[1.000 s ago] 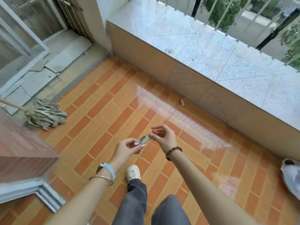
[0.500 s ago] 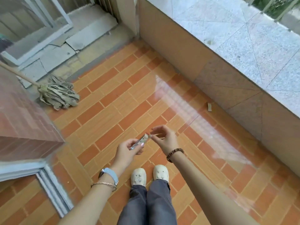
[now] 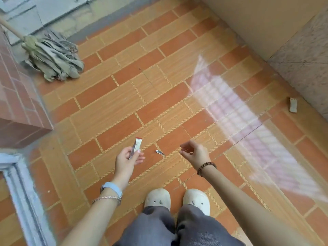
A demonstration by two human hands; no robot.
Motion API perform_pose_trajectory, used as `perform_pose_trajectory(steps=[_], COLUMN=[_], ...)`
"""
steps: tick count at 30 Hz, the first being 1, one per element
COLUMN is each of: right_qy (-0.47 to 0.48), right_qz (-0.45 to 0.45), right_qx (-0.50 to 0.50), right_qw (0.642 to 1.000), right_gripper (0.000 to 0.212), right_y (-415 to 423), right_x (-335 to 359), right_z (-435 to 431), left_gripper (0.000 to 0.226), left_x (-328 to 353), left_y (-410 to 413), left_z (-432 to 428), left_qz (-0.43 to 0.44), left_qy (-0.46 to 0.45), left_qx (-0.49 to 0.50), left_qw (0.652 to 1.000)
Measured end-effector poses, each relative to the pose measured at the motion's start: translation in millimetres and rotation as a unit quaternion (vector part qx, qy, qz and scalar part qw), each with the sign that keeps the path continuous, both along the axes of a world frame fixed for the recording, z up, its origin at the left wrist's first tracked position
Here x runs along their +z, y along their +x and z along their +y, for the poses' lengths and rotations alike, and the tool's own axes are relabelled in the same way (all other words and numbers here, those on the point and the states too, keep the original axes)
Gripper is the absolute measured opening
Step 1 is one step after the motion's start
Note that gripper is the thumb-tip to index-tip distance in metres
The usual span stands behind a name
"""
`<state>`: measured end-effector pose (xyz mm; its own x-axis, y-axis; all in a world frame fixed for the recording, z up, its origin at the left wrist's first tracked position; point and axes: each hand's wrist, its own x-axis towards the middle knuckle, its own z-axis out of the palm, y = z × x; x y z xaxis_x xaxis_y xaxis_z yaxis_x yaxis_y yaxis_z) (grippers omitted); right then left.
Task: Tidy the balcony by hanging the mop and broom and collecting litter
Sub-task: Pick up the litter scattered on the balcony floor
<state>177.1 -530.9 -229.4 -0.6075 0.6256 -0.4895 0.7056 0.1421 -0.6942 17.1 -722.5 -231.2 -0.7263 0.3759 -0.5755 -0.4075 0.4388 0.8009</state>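
Observation:
My left hand pinches a small silver and white wrapper with a red edge above the orange tiled floor. My right hand hovers to the right with fingers loosely curled and nothing in it. Between the two hands a small silver scrap lies on the tiles. Another piece of litter, a small pale packet, lies by the foot of the parapet wall at the right. The mop lies at the upper left, its grey strands spread on the floor and its wooden handle running off the frame.
A red-brown tiled wall corner juts in at the left, with a white door frame below it. The tan parapet wall borders the right side. A concrete step lies at the top. My two feet in pale clogs stand below the hands.
Both hands held the wrapper together; now only my left hand keeps it and my right hand has pulled away. A silver scrap now lies on the floor. The view tilted further down.

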Motion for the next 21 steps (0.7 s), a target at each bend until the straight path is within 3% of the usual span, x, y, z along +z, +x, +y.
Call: perform_pose_trajectory(steps=[10, 18, 21], right_qy=[0.04, 0.146, 0.198], right_qz=[0.015, -0.003, -0.008], right_qx=[0.115, 0.202, 0.223], right_qw=[0.992, 0.969, 0.955], right_gripper=[0.019, 0.024, 0.028], right_y=[-38, -62, -71], right_x=[-162, -202, -209], right_z=[-6, -34, -48], left_gripper=[0.009, 0.019, 0.021], left_x=[-167, -182, -175], left_y=[-23, -24, -20], left_z=[-13, -29, -34], left_qz=[0.026, 0.037, 0.005], left_qy=[0.007, 0.019, 0.037], left_qx=[0.016, -0.016, 0.021], left_qw=[1.0, 0.999, 0.999])
